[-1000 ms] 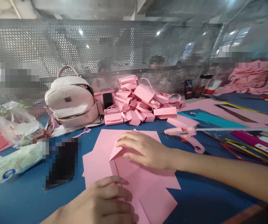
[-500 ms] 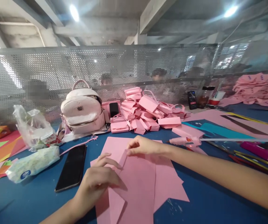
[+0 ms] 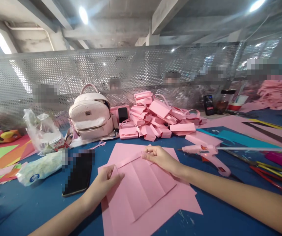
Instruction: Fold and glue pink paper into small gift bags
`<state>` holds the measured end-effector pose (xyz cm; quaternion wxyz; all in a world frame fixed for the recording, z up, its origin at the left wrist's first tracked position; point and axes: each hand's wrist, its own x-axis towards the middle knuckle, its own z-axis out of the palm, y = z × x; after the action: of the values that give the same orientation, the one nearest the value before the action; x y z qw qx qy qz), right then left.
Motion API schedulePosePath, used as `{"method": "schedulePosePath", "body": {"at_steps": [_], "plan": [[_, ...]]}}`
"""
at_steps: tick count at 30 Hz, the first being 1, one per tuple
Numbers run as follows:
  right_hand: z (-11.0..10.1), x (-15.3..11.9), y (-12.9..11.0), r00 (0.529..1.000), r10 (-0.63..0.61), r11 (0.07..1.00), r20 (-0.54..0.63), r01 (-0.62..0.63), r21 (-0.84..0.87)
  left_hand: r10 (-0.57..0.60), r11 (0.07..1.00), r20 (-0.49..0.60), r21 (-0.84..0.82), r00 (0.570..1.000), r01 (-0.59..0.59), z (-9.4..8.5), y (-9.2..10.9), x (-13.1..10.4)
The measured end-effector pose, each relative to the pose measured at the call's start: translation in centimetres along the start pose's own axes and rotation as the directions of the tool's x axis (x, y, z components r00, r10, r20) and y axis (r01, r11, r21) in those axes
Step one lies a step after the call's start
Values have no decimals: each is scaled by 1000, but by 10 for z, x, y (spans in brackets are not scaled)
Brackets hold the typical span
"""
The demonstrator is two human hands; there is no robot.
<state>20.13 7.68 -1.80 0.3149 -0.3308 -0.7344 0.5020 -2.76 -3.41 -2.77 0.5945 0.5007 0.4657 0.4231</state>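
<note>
A creased sheet of pink paper [image 3: 141,190] lies tilted between my two hands, with several parallel fold lines across it. My left hand [image 3: 106,180] pinches its left corner, thumb on top. At the upper right corner, my right hand [image 3: 159,157] grips the same sheet between thumb and fingers. Along the far edge runs a narrow folded strip. Beneath are larger pink sheets [image 3: 180,203] with a jagged right edge, resting on the blue table [image 3: 217,209]. Just right of my right hand stands a pink glue gun [image 3: 202,150] with a long glue stick in it.
Folded pink paper pieces [image 3: 153,118] are heaped at the back, beside a pale backpack [image 3: 89,114]. A black phone [image 3: 78,173], a tissue pack [image 3: 41,167] and a plastic bag [image 3: 40,131] lie left. Scissors [image 3: 273,173] and blue paper [image 3: 244,139] are at right.
The folded sheet has been turned and spread flatter, its crease lines now facing up. My left hand has shifted to its corner; my right hand has moved slightly right.
</note>
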Motion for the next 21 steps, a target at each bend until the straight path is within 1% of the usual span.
{"method": "schedulePosePath", "body": {"at_steps": [3, 6, 8, 11, 13, 14, 15, 17, 18, 19, 21], "plan": [[3, -3, 4, 1000, -21, 997, -8, 21, 72, -35, 999, -25, 28, 999, 36, -1, 1, 1], [3, -4, 6, 1000, 16, 993, -26, -13, 114, -31, 998, -7, 61, 1000, 31, -4, -3, 5], [2, -5, 7, 999, 29, 993, -32, -25, 115, -16, 996, 2, 84, 1000, 16, -6, -7, 7], [1, -6, 7, 999, 12, 994, -33, -8, 111, 19, 996, 18, 89, 1000, -21, -5, -10, 8], [0, -7, 8, 998, -4, 995, -55, 10, 99, 52, 992, 22, 112, 998, -55, -5, -10, 8], [0, -7, 8, 997, -10, 996, -76, 17, 90, 77, 985, -12, 158, 997, -75, -6, -10, 9], [0, -8, 9, 995, -12, 997, -102, 21, 81, 110, 971, -75, 223, 991, -91, -7, -11, 9], [0, -9, 9, 988, -6, 998, -151, 16, 61, 182, 933, -209, 345, 961, -102, -9, -11, 9], [0, -9, 10, 987, -5, 999, -160, 12, 44, 201, 924, -239, 367, 950, -103, -11, -11, 10], [0, -10, 10, 988, -7, 1000, -154, 10, 20, 197, 928, -240, 358, 951, -102, -12, -10, 10], [1, -11, 12, 993, -14, 1000, -119, 11, -25, 136, 954, -209, 292, 968, -71, -14, -7, 9]]}}
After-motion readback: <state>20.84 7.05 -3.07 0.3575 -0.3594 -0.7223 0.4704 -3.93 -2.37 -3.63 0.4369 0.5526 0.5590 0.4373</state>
